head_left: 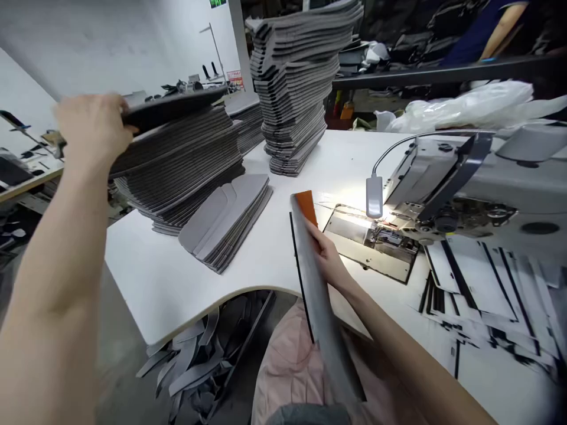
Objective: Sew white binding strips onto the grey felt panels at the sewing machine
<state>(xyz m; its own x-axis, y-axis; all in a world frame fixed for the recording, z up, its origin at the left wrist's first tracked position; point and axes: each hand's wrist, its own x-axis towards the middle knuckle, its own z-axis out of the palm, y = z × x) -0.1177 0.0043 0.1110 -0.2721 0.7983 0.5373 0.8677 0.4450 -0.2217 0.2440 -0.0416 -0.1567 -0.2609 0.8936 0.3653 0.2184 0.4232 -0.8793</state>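
My left hand [95,124] is closed on the near left end of a dark, flat fabric panel [175,107], at the top of a leaning stack of grey panels [181,168]. Whether that panel is clear of the stack is hard to tell. Over my lap, my right hand [330,260] grips a long grey fabric panel [316,301], turned nearly edge-on, with a black strip along its left side. An orange piece [306,206] shows just beyond my right fingers. Between the hands lies a lower pile of grey shaped panels [228,215] with seam lines on top.
A sewing machine [443,177] with a lit lamp stands right on the white table [155,289]. Behind rises a tall panel stack [301,88]. Black-and-white strips [491,289] lie below the machine, clear plastic [465,109] behind it. Offcuts [199,366] hang under the table. Another person's arm [505,29] shows far back.
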